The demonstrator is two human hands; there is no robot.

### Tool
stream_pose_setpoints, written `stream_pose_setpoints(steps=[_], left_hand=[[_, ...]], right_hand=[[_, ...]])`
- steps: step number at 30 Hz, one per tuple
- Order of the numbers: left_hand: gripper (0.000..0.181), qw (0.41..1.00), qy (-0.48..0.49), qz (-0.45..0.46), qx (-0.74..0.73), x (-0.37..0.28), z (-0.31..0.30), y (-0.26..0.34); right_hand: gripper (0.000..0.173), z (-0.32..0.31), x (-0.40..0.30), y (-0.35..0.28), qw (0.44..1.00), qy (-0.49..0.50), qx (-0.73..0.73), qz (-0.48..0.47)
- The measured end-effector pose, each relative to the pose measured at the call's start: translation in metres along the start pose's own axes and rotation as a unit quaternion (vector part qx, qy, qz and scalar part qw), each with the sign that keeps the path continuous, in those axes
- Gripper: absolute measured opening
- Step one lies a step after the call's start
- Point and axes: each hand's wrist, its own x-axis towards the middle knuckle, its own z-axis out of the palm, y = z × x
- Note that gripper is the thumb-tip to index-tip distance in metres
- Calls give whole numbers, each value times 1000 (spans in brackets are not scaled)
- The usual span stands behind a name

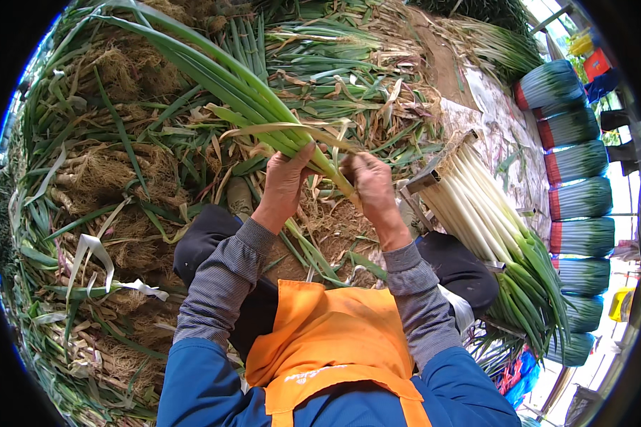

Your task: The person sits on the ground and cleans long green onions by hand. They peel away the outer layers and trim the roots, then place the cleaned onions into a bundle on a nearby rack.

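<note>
My left hand [286, 181] is closed around a green onion stalk [267, 115], where its green leaves meet the paler stem. The leaves reach up to the upper left. Close to the right of it, my right hand [371, 187] has bent fingers on a dry yellowish outer leaf [304, 129] beside the lower stem; the stalk's root end is hidden by this hand. To my right, a bundle of trimmed green onions [470, 203] with white stems lies in a metal rack [424, 181], its green tops toward the lower right.
Heaps of untrimmed green onions with roots [120, 176] cover the left side. Dry leaves and trimmings [363, 101] lie ahead. Several wrapped onion bundles [577, 203] form a column at the right. Loose leaves [320, 256] lie on bare soil between my knees.
</note>
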Motion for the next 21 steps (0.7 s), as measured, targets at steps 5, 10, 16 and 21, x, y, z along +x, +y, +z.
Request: stream_pose_setpoints(steps=[5,10,16,21], left_hand=[[24,999,19,30,40,5,-4,12],[23,994,24,41,96,-2,-7,6],[31,997,-18,56,46,-8,-7,6],[37,994,-30,107,-17,-3,-5,44]], right_hand=[[25,-18,1,15,980,27,186,59],[22,20,-5,-18,967,-101,-232,-42],[18,18,-6,8,984,-84,-156,-4],[26,-64,-43,127,896,-8,-444,1]])
